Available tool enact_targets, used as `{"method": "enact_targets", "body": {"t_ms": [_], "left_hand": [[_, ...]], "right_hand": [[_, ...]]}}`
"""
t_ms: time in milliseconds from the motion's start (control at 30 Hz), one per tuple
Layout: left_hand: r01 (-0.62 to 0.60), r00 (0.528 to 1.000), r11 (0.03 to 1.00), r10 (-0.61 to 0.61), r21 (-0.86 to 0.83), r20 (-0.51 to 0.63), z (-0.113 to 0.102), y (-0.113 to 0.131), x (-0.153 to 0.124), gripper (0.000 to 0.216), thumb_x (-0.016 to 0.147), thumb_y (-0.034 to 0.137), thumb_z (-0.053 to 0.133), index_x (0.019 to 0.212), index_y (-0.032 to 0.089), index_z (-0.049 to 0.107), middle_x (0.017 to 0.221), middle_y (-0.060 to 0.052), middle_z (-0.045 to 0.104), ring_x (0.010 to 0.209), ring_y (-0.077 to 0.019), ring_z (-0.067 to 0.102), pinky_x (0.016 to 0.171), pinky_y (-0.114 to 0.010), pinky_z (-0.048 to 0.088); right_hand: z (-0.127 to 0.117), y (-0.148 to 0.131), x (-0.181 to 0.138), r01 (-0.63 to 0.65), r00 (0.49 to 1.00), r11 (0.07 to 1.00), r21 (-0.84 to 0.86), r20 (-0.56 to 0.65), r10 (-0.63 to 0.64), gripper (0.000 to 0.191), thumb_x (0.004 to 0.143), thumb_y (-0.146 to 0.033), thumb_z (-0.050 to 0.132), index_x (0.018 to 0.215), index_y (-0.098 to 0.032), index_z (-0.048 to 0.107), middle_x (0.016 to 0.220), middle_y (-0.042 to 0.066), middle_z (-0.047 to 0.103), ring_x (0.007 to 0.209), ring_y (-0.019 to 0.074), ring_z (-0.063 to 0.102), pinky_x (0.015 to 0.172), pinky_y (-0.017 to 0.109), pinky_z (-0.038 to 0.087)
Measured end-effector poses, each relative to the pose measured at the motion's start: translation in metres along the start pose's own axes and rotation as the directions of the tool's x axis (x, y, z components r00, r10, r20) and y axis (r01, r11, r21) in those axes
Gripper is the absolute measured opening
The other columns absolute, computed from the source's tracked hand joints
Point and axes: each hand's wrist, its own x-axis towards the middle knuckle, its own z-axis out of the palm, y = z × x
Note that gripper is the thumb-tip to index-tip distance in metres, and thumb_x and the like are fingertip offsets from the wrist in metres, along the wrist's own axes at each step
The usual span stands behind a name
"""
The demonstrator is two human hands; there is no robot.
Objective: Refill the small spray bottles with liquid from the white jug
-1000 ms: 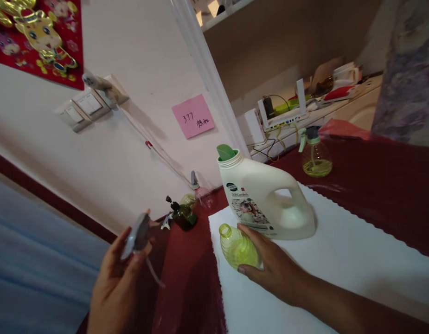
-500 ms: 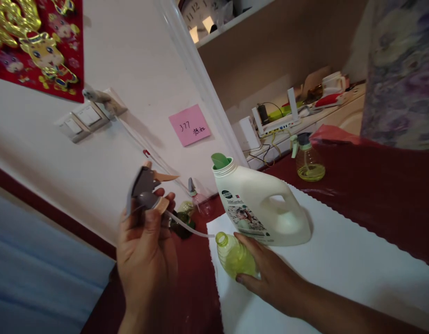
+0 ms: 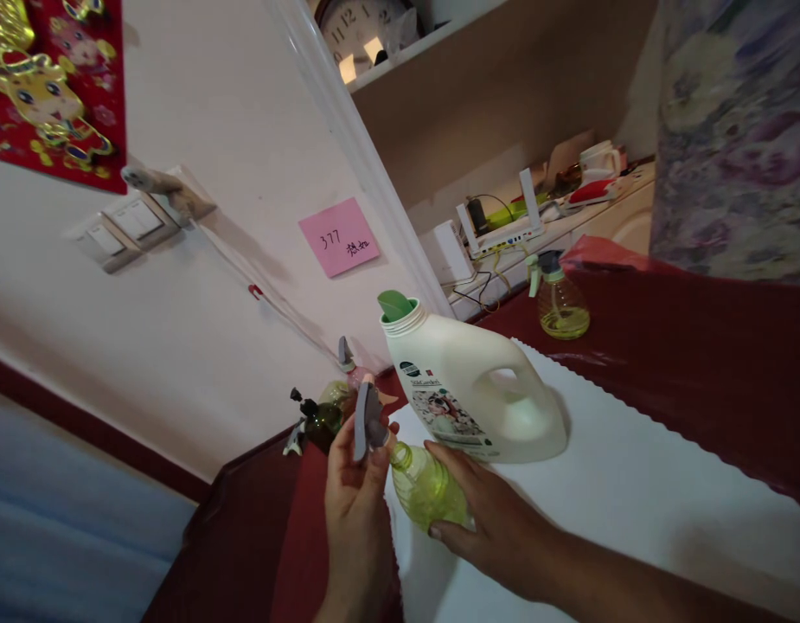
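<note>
My left hand (image 3: pixel 361 506) is closed around a grey and peach spray trigger head (image 3: pixel 368 420), which sits right at the mouth of a small yellow-green bottle (image 3: pixel 429 489). Its thin tube no longer shows outside the bottle. Whether the collar touches the neck I cannot tell. The bottle is tilted, its neck towards my left hand, and my right hand (image 3: pixel 483 519) grips its body from the right. Just behind stands a large cream detergent jug (image 3: pixel 470 381) with a handle, a green spout inside its uncapped mouth.
White paper (image 3: pixel 633 484) covers part of the dark red table (image 3: pixel 665 346). A clear spray bottle (image 3: pixel 564 303) with yellow liquid stands at the back right. Beside the wall are a dark green bottle (image 3: pixel 323 424) and a pink spray bottle (image 3: pixel 355 368). A white router (image 3: pixel 509 234) sits on the shelf.
My left hand has brought the spray head right and down to the bottle's mouth, and the tube has gone from view. My right hand still holds the bottle. The whole view has shifted slightly.
</note>
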Motion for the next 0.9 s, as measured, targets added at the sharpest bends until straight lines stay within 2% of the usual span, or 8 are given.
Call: {"method": "enact_targets", "body": {"t_ms": [167, 433, 900], "left_hand": [[0.044, 0.999, 0.999, -0.044, 0.014, 0.009, -0.0087, -0.0123, -0.0049, 0.055, 0.079, 0.036, 0.079, 0.129, 0.031, 0.056, 0.122, -0.006, 0.069, 0.109, -0.0226, 0.068, 0.088, -0.031, 0.057], [0.023, 0.999, 0.999, -0.024, 0.04, 0.024, -0.0063, -0.0119, -0.0072, 0.055, 0.081, 0.034, 0.078, 0.131, 0.031, 0.055, 0.129, -0.007, 0.066, 0.11, -0.0222, 0.068, 0.088, -0.03, 0.057], [-0.015, 0.999, 0.995, 0.011, 0.095, 0.043, -0.0084, -0.011, -0.0073, 0.048, 0.082, 0.033, 0.077, 0.126, 0.029, 0.058, 0.122, -0.006, 0.069, 0.106, -0.0197, 0.069, 0.087, -0.027, 0.057]], "right_hand": [[0.0004, 0.0013, 0.0017, 0.01, 1.0, 1.0, 0.0, 0.002, -0.01, 0.083, 0.077, -0.029, 0.068, 0.152, -0.018, 0.035, 0.156, 0.013, 0.044, 0.142, 0.0284, 0.041, 0.119, 0.049, 0.032], [0.0003, 0.0012, 0.0014, -0.009, 1.0, 1.0, 0.006, -0.001, 0.009, 0.084, 0.076, -0.029, 0.068, 0.152, -0.017, 0.035, 0.156, 0.012, 0.044, 0.142, 0.0283, 0.04, 0.119, 0.049, 0.032], [0.0003, -0.0002, 0.0006, -0.019, 1.0, 1.0, 0.008, -0.002, 0.019, 0.083, 0.076, -0.029, 0.068, 0.152, -0.018, 0.035, 0.156, 0.012, 0.044, 0.142, 0.029, 0.041, 0.118, 0.049, 0.033]]}}
